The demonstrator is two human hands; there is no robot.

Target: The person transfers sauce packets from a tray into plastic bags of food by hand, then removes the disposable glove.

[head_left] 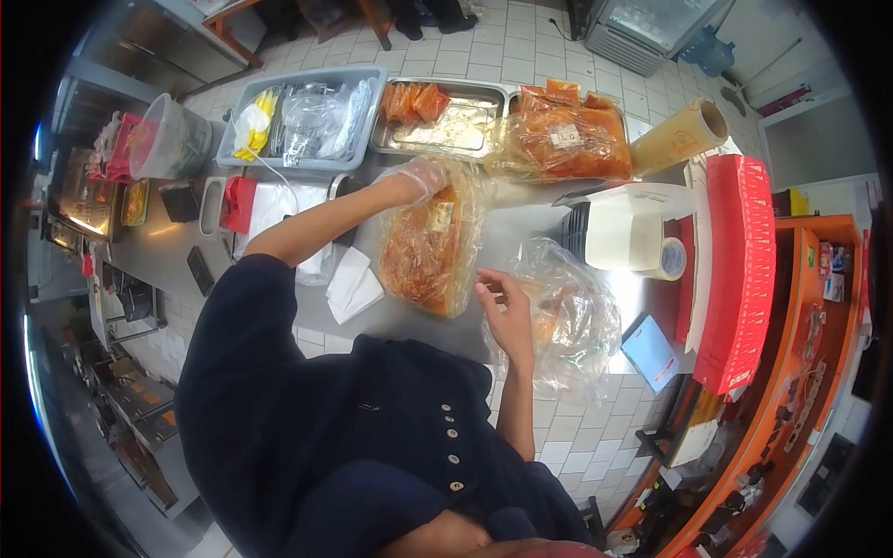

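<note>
My left hand, in a clear plastic glove, lies at the far end of a plastic-wrapped container of reddish-brown food. Its fingers are blurred by the glove and the plastic. Bare and raised, my right hand is just right of the container's near end, fingers apart and nothing between them. Crumpled clear plastic bags lie beside it on the right. White napkins rest left of the container. Behind, a metal tray holds orange packets, next to a larger wrapped food container.
A blue-grey bin with plastic bags stands at the back left, near a clear bucket. On the right are a film roll, a tape roll, stacked red boxes and a light-blue card at the table's edge.
</note>
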